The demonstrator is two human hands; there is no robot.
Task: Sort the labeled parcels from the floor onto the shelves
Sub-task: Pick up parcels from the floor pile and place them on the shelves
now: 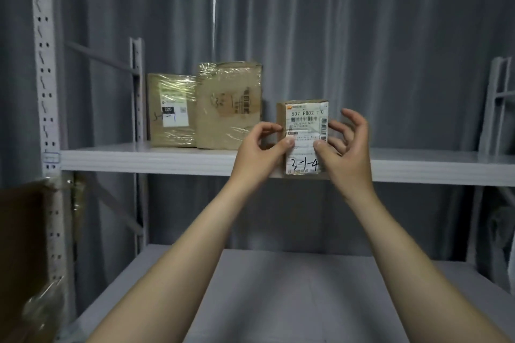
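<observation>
A small cardboard parcel (305,120) with a white label marked "3-1-4" stands upright at the front edge of the upper shelf (139,157). My left hand (257,152) holds its left side, thumb pressed on the label. My right hand (345,145) holds its right side with the thumb on the label and the fingers curled behind. Two larger parcels wrapped in clear tape stand further left on the same shelf: one with a white label (171,110) and a taller one (230,104) with handwriting on it.
A white perforated upright (46,78) frames the rack on the left, another upright (498,103) on the right. The lower shelf (292,295) lies below my arms. A brown cardboard box (22,245) fills the lower left corner. Grey curtain hangs behind.
</observation>
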